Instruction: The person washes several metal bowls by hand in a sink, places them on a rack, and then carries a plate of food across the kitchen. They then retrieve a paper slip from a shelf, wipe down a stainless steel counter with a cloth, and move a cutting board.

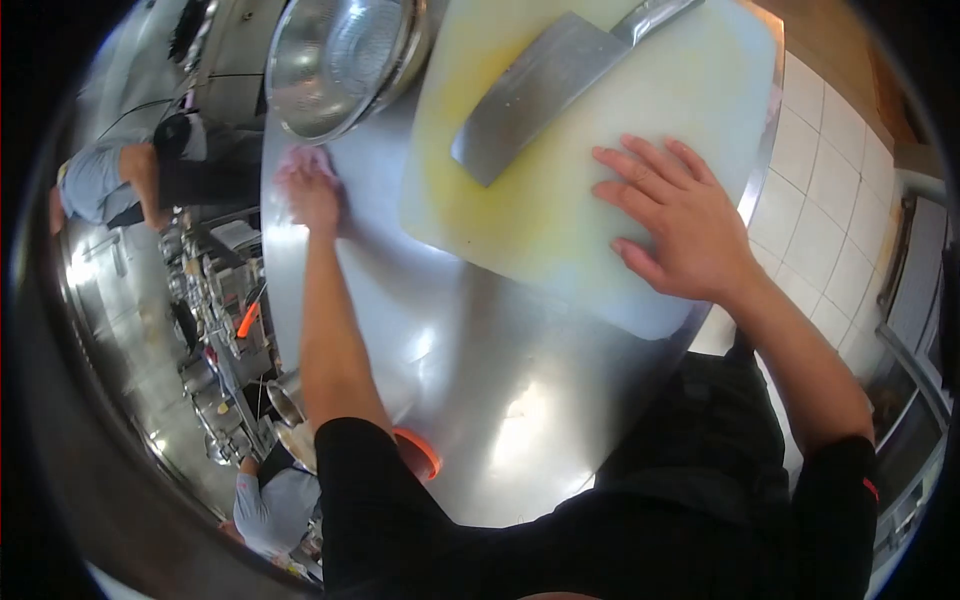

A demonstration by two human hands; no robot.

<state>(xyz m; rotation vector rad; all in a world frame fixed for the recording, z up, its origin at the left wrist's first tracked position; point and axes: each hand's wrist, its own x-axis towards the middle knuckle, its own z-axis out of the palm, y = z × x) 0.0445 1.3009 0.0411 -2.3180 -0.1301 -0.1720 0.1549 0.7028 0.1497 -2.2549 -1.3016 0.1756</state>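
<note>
My left hand [314, 205] is closed on a pinkish cloth [303, 160] pressed against the steel table [470, 370], just below the metal bowls. Fingers spread, my right hand [685, 225] rests on the right part of a white cutting board [590, 240] with yellow stains. A cleaver [540, 95] with a broad blade lies flat on the board, its handle towards the top edge of the view. Its blade is apart from my right fingers.
Stacked metal bowls [345, 65] stand left of the board. An orange-rimmed container [418, 452] is partly hidden by my left sleeve. Two people in grey shirts, one upper [95, 185] and one lower [275, 510], are at the left near kitchen equipment. Tiled wall [825, 190] at right.
</note>
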